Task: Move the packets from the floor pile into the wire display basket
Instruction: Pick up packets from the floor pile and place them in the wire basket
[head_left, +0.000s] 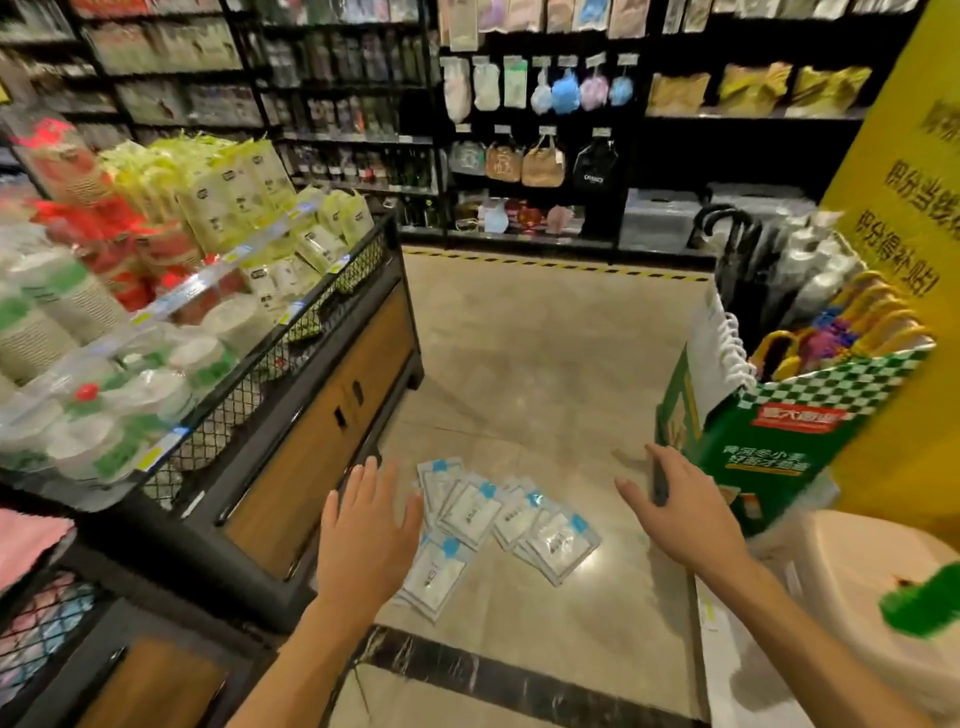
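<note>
Shop aisle with dark shelving all round and a pale tiled floor (545, 332) running up the middle. At nine o'clock stands a wire display basket (291, 332) on a wood-fronted cabinet, filled with stacked paper cups (47, 317), red packs, and green-and-white packets (244, 202). Lower, near seven o'clock, the left hand (363, 525) is held out palm down with its fingers straight and slightly spread, holding nothing; its outer edge overlaps the nearest of the packets (498, 519). Those packets, white with blue corners, lie in a loose overlapping pile on the floor at six o'clock, between the two hands and just beside the cabinet's foot. At four o'clock the right hand (680, 504) reaches forward with its fingers curled round a small dark object (658, 480); what that object is cannot be made out. Beyond it, at three o'clock, sits a green checked carton (769, 447) holding umbrellas (779, 260), against a yellow sign (904, 208).
</note>
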